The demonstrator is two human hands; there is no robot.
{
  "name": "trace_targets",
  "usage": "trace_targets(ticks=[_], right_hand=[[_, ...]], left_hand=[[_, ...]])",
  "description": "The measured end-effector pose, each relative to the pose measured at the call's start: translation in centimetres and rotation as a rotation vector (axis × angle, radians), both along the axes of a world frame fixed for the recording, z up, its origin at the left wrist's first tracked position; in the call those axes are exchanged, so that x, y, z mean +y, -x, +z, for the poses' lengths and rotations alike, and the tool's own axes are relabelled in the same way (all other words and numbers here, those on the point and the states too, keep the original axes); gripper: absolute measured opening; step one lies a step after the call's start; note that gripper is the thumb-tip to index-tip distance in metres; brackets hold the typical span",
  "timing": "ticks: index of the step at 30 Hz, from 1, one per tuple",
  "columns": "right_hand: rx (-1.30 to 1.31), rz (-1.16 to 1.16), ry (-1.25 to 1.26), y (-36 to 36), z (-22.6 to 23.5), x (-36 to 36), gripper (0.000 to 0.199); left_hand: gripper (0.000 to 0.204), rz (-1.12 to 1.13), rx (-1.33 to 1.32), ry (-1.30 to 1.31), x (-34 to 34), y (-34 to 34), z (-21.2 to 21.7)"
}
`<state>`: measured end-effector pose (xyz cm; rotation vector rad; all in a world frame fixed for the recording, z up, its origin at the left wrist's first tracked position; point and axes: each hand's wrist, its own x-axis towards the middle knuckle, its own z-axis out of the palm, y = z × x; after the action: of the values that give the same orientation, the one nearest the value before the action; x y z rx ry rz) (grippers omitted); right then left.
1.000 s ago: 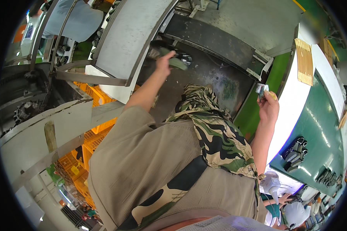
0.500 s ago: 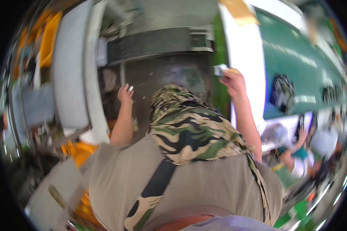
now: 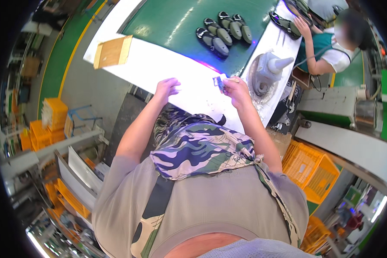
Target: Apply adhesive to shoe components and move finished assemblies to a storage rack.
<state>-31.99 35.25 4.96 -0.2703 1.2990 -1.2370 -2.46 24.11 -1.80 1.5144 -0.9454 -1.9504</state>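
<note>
My right hand [image 3: 237,92] is closed on a small blue-and-white piece [image 3: 219,81], pinched between thumb and fingers above the white tabletop [image 3: 189,71]. Its exact kind does not show. My left hand [image 3: 166,90] hovers over the same tabletop near the front edge, fingers loosely stretched and apart, with nothing visible in them. Bright glare washes out its fingertips. Beyond my hands, several dark shoes with grey-green insoles [image 3: 219,46] stand on the green conveyor belt [image 3: 167,26]. To the right of my right hand is a grey device with a cone-shaped spout [image 3: 268,71].
A flat cardboard piece [image 3: 112,52] lies at the table's left end. At the right, a co-worker [image 3: 327,51] in a green apron handles dark shoes [image 3: 284,25]. Orange crates stand low right [image 3: 309,167] and at the left [image 3: 41,134]. White debris lies around the device.
My body has turned toward the white table and belt, which were at my right. Both hands are now over the tabletop. The small piece is still in my right hand.
</note>
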Motion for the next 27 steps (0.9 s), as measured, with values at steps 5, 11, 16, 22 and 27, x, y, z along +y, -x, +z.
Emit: trace_targets(ticks=[5,11,16,22,27], right_hand=[[-0.02,-0.253,0.057,4.7,-0.8,4.2,0.017],[-0.002,-0.571,0.048,6.5,-0.7,8.1,0.016],[-0.023,-0.713,0.072,5.0,-0.8,7.2,0.017],[0.007,-0.627,0.069,3.7,-0.9,4.3,0.016],[0.128,-0.536,0.065,4.1,0.7,3.0,0.014]], left_hand=[[0.077,-0.212,-0.079,-0.113,-9.2,14.6,-1.1],[0.074,-0.441,-0.446,-0.207,-16.6,25.2,-2.5],[0.061,-0.596,-0.405,-0.361,-19.6,24.2,-5.5],[0.04,-0.326,0.29,-0.54,-17.3,16.3,-8.1],[0.064,-0.536,0.71,-0.177,-15.5,12.8,-1.7]])
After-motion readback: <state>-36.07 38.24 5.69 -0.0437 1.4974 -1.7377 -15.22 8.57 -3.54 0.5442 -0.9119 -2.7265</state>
